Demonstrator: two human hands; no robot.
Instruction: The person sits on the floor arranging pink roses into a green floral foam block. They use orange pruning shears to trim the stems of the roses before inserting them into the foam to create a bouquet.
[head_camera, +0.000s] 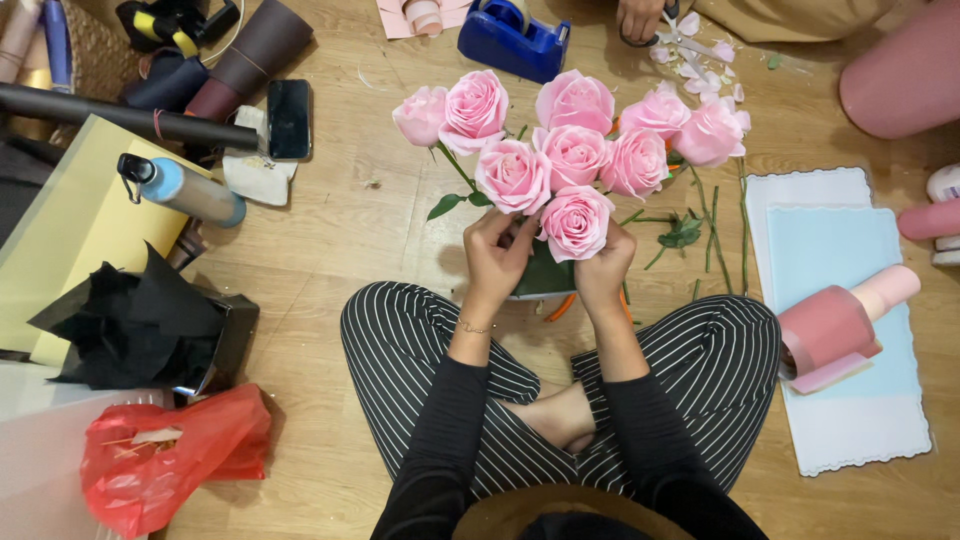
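Observation:
A bunch of several pink roses (572, 140) with green stems and leaves stands upright over the wooden floor in front of my crossed legs. My left hand (497, 255) grips the stems just under the blooms on the left. My right hand (604, 270) holds the stems on the right, right beneath the lowest rose (576, 222). The lower stems are hidden behind my hands.
Light blue paper sheets (850, 330) and a pink paper roll (835, 330) lie right. A blue tape dispenser (512, 38) and another person's hand with scissors (650, 22) are at the top. Phone (289, 118), bottle (185, 190), black bag (140, 330), red bag (170, 455) sit left.

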